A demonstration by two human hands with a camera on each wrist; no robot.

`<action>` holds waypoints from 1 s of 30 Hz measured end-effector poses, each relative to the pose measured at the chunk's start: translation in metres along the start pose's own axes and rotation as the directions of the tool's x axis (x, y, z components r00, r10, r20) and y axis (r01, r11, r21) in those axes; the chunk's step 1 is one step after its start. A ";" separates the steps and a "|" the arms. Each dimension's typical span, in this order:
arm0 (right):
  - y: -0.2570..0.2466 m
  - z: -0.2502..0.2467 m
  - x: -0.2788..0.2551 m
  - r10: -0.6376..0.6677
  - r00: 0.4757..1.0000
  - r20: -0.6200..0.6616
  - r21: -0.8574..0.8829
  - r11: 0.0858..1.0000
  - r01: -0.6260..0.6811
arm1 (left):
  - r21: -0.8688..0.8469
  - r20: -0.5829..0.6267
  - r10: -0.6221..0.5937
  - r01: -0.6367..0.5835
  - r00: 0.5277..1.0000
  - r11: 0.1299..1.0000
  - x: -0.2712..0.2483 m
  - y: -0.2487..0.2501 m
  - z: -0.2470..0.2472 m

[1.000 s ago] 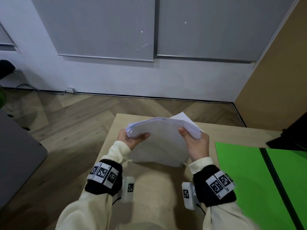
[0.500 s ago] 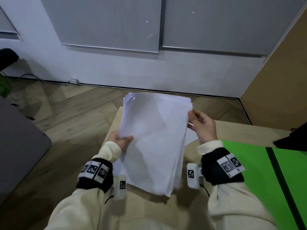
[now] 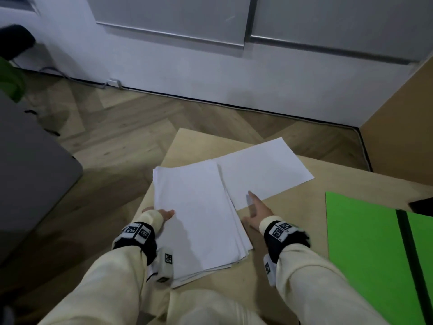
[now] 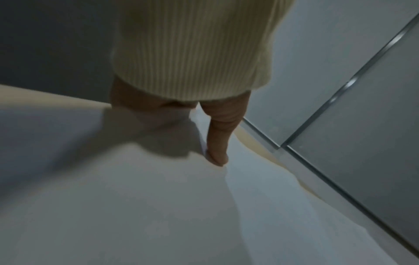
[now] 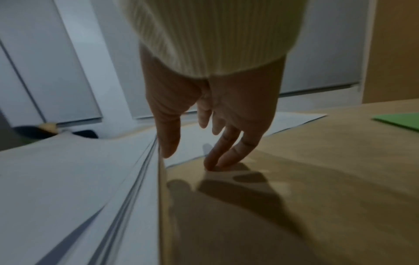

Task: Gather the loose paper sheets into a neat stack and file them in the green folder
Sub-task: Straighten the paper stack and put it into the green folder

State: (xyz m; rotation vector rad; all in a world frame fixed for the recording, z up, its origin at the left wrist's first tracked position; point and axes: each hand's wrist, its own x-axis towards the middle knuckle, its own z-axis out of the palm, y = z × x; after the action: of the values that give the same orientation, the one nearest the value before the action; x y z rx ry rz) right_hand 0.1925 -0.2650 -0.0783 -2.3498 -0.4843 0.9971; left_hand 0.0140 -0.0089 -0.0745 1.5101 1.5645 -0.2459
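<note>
A thick stack of white paper (image 3: 199, 219) lies flat on the light wooden table (image 3: 304, 231), its sheets slightly fanned along the right side. My left hand (image 3: 164, 213) holds the stack's left edge, thumb (image 4: 218, 143) on top and fingers hidden beneath the sheets (image 4: 136, 206). A single loose sheet (image 3: 264, 172) lies skewed behind and right of the stack, partly under it. My right hand (image 3: 255, 207) is open, fingers straight, fingertips (image 5: 213, 161) touching the table at that sheet's near edge (image 5: 290, 120), thumb beside the stack (image 5: 79, 170). The open green folder (image 3: 363, 242) lies to the right.
The table's left edge runs just under the stack, with wooden floor beyond. A grey piece of furniture (image 3: 30, 172) stands at the left. A black object (image 3: 421, 205) overlaps the folder's far corner. A brown panel (image 3: 398, 125) rises at the right. The folder's corner (image 5: 399, 120) shows in the right wrist view.
The stack, held upright in both hands before, now lies flat on the table. My right hand has let go of it and moved to the loose sheet.
</note>
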 end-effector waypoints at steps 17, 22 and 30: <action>0.009 0.022 -0.016 0.080 0.913 -0.399 -0.354 0.905 -0.234 | -0.206 0.038 0.072 -0.063 0.997 0.977 0.014 -0.025 0.009; 0.003 0.008 -0.022 0.022 0.823 -0.568 -0.190 0.969 -0.157 | -0.197 0.033 0.065 -0.057 0.997 0.979 0.016 -0.023 0.008; -0.031 -0.004 -0.038 -0.211 0.937 -0.277 0.170 0.949 0.264 | 0.048 0.173 0.096 -0.106 0.980 0.993 0.000 -0.016 0.015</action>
State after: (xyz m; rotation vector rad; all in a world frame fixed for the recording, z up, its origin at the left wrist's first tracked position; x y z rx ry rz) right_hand 0.1664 -0.2610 -0.0366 -2.1331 -0.5237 0.5899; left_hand 0.0069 -0.0233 -0.0900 1.5656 1.3520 -0.3548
